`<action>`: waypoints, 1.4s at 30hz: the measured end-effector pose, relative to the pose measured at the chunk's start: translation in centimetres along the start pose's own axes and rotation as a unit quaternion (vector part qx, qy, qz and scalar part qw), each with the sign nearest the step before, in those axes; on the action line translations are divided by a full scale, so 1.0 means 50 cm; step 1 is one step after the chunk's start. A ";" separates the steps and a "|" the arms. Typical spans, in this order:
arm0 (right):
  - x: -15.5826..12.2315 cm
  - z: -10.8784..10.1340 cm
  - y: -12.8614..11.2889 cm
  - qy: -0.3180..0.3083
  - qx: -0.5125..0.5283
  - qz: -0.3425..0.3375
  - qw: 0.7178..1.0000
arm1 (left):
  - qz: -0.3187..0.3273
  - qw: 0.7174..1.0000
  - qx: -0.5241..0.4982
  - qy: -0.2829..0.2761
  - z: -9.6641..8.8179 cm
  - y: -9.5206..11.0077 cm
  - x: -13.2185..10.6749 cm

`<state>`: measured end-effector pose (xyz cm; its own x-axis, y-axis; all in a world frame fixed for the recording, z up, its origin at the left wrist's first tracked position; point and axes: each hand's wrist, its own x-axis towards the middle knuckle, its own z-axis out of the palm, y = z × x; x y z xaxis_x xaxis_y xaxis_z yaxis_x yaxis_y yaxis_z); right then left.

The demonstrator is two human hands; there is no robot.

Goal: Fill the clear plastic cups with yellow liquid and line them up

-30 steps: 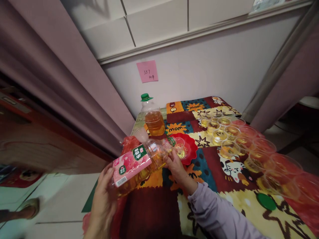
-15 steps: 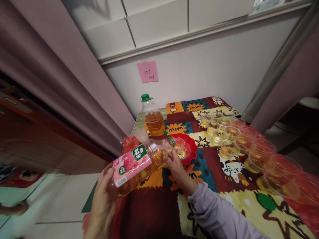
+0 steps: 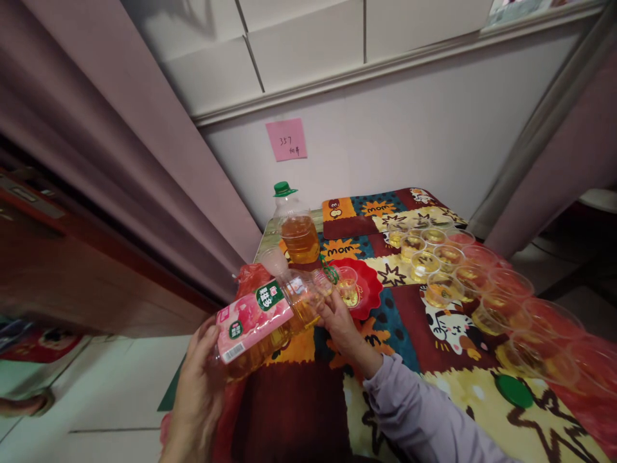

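Observation:
My left hand (image 3: 195, 392) grips the base end of a tilted plastic bottle (image 3: 263, 315) with a pink label and golden liquid inside. The bottle's mouth points at a small clear cup (image 3: 347, 283) that sits in a red dish (image 3: 366, 286). My right hand (image 3: 340, 321), in a lilac sleeve, is closed round the bottle's neck beside that cup. The cup holds a little yellow liquid.
A second bottle (image 3: 296, 228) with a green cap and amber liquid stands behind the dish. Several clear cups (image 3: 450, 267) with yellow liquid fill the right side of the patterned tablecloth (image 3: 409, 328). A green cap (image 3: 515, 390) lies near the front right. A pink note (image 3: 286, 139) hangs on the wall.
The bottle and both hands have barely moved. A foot at the lower left on the floor has shifted away.

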<state>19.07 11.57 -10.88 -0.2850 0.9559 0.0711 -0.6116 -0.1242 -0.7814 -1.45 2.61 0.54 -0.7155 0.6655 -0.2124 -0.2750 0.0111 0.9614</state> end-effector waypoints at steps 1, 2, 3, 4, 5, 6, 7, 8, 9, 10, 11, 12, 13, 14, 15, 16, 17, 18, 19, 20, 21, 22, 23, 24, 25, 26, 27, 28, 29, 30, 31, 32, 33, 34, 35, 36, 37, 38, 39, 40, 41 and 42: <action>0.000 -0.001 0.001 0.003 -0.005 0.000 1.000 | 0.000 1.000 0.002 0.001 0.000 0.000 -0.001; 0.000 -0.001 0.003 0.007 -0.011 0.000 1.000 | -0.001 1.000 0.005 0.001 -0.001 0.000 -0.001; 0.000 -0.002 0.004 0.008 -0.014 0.000 1.000 | -0.001 1.000 0.008 0.000 -0.002 0.000 -0.001; 0.000 -0.003 0.005 0.008 -0.015 0.000 1.000 | -0.002 1.000 0.010 -0.002 -0.003 0.000 -0.001; 0.000 -0.003 0.005 0.008 -0.012 0.001 1.000 | -0.002 1.000 0.011 -0.005 -0.003 0.000 -0.001; 0.000 -0.003 0.006 0.007 -0.009 0.001 1.000 | -0.002 1.000 0.010 -0.007 -0.004 0.000 0.000; 0.000 -0.004 0.006 0.006 -0.007 0.001 1.000 | -0.001 1.000 0.009 -0.008 -0.005 -0.001 0.001; 0.000 -0.003 0.005 0.007 -0.006 0.001 1.000 | 0.001 1.000 0.007 -0.009 -0.006 -0.001 0.002; -0.001 -0.003 0.005 0.008 -0.005 0.001 1.000 | 0.002 1.000 0.007 -0.008 -0.006 -0.002 0.002; -0.001 -0.002 0.004 0.010 -0.006 0.001 1.000 | 0.003 1.000 0.009 -0.009 -0.007 -0.002 0.003; -0.002 -0.001 0.002 0.010 -0.006 0.002 1.000 | 0.003 1.000 0.010 -0.011 -0.007 -0.003 0.003; -0.002 0.000 0.001 0.010 -0.005 0.004 1.000 | 0.004 1.000 0.010 -0.013 -0.007 -0.003 0.003; -0.003 0.001 0.000 0.010 -0.003 0.006 1.000 | 0.005 1.000 0.011 -0.013 -0.006 -0.002 0.002; -0.003 0.002 -0.001 0.009 -0.002 0.007 1.000 | 0.005 1.000 0.012 -0.015 -0.006 -0.002 0.002; -0.004 0.003 -0.002 0.008 -0.001 0.007 1.000 | 0.006 1.000 0.013 -0.016 -0.005 -0.001 0.001; -0.004 0.004 -0.003 0.007 0.001 0.005 1.000 | 0.007 1.000 0.014 -0.015 -0.005 0.000 0.000; -0.004 0.005 -0.004 0.007 0.002 0.002 1.000 | 0.009 1.000 0.015 -0.013 -0.004 0.001 -0.001; -0.004 0.005 -0.005 0.006 0.004 -0.001 1.000 | 0.011 1.000 0.016 -0.011 -0.004 0.002 -0.002; -0.004 0.006 -0.006 0.005 0.006 -0.003 1.000 | 0.014 1.000 0.016 -0.010 -0.003 0.003 -0.002; -0.004 0.006 -0.006 0.004 0.007 -0.003 1.000 | 0.018 1.000 0.015 -0.009 -0.003 0.003 -0.003; -0.003 0.005 -0.006 0.003 0.007 0.000 1.000 | 0.020 1.000 0.016 -0.011 -0.003 0.004 -0.003; -0.003 0.005 -0.005 0.003 0.004 0.004 1.000 | 0.019 1.000 0.018 -0.013 -0.002 0.004 -0.004; -0.003 0.004 -0.005 0.006 -0.001 0.008 1.000 | 0.017 1.000 0.018 -0.015 -0.002 0.004 -0.004; -0.003 0.003 -0.004 0.010 -0.007 0.011 1.000 | 0.014 1.000 0.017 -0.016 -0.002 0.004 -0.004; -0.003 0.003 -0.003 0.014 -0.014 0.014 1.000 | 0.010 1.000 0.015 -0.016 -0.002 0.004 -0.005; -0.003 0.002 -0.002 0.017 -0.020 0.015 1.000 | 0.007 1.000 0.013 -0.014 -0.002 0.004 -0.005; -0.004 0.002 -0.002 0.018 -0.022 0.014 0.999 | 0.004 1.000 0.010 -0.012 -0.001 0.004 -0.005; -0.004 0.003 -0.002 0.017 -0.021 0.012 1.000 | 0.004 1.000 0.007 -0.009 -0.001 0.004 -0.005; -0.005 0.003 -0.003 0.014 -0.019 0.010 1.000 | 0.004 1.000 0.004 -0.008 -0.001 0.005 -0.005; -0.005 0.004 -0.004 0.012 -0.018 0.009 1.000 | 0.005 1.000 0.001 -0.008 -0.001 0.005 -0.005; -0.006 0.004 -0.006 0.012 -0.018 0.008 1.000 | 0.005 1.000 -0.001 -0.008 -0.001 0.005 -0.005; -0.006 0.005 -0.007 0.012 -0.019 0.009 1.000 | 0.005 1.000 -0.001 -0.009 -0.001 0.005 -0.005; -0.006 0.005 -0.009 0.013 -0.020 0.011 1.000 | 0.005 1.000 -0.001 -0.011 -0.001 0.005 -0.004; -0.006 0.005 -0.010 0.014 -0.020 0.012 1.000 | 0.005 1.000 0.000 -0.012 -0.001 0.005 -0.004; -0.006 0.006 -0.010 0.013 -0.017 0.013 1.000 | 0.006 1.000 0.002 -0.014 -0.002 0.005 -0.003; -0.006 0.006 -0.011 0.012 -0.014 0.013 1.000 | 0.008 1.000 0.003 -0.014 -0.002 0.004 -0.003; -0.006 0.006 -0.011 0.012 -0.011 0.013 1.000 | 0.010 1.000 0.005 -0.014 -0.003 0.004 -0.002; -0.005 0.006 -0.010 0.012 -0.010 0.013 1.000 | 0.010 1.000 0.007 -0.014 -0.004 0.002 -0.001; -0.005 0.006 -0.010 0.012 -0.011 0.014 1.000 | 0.008 1.000 0.008 -0.013 -0.005 0.001 0.000; -0.005 0.006 -0.011 0.012 -0.014 0.016 1.000 | 0.006 1.000 0.006 -0.010 -0.005 -0.001 0.002; -0.005 0.006 -0.011 0.013 -0.020 0.017 1.000 | 0.004 1.000 0.004 -0.008 -0.006 -0.003 0.003; -0.006 0.007 -0.013 0.013 -0.025 0.019 0.999 | 0.002 1.000 0.001 -0.006 -0.007 -0.005 0.004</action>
<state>19.29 11.30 -10.19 -0.2887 0.9571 0.0254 -0.5620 -0.1480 -0.8138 -1.73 2.49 0.19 -0.7095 0.6738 -0.2065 -0.2710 0.0096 0.9625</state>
